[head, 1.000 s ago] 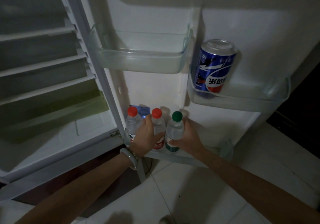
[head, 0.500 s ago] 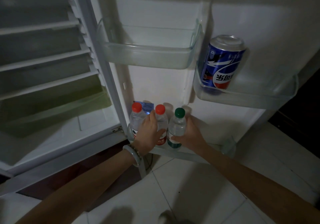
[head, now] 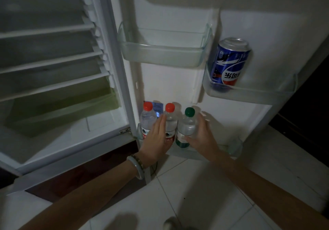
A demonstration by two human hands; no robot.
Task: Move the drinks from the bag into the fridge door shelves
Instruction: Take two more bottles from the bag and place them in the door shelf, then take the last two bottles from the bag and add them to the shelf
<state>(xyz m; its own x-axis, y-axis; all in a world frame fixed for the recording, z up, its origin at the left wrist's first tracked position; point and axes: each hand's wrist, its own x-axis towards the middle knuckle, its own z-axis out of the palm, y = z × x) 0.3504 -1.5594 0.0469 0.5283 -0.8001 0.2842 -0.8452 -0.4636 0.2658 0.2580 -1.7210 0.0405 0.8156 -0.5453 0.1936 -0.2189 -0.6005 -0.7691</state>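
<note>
Three small water bottles stand side by side in the bottom door shelf (head: 235, 148): a red-capped bottle (head: 147, 118) at the left, a second red-capped bottle (head: 170, 121) in the middle and a green-capped bottle (head: 187, 128) at the right. My left hand (head: 156, 140) lies flat against the fronts of the two red-capped bottles, fingers straight. My right hand (head: 202, 137) wraps the green-capped bottle, thumb on its front. A blue cola can (head: 229, 62) stands in the right middle door shelf (head: 252, 94). The bag is out of view.
The upper left door shelf (head: 160, 57) holds nothing. The fridge interior (head: 49, 80) with white racks and a greenish drawer is at the left. A blue sticker (head: 157, 108) sits on the door behind the bottles. White floor tiles (head: 195, 194) lie below.
My left hand has loosened from the middle red-capped bottle and its fingers have straightened. My right hand stays around the green-capped bottle. The view has shifted slightly.
</note>
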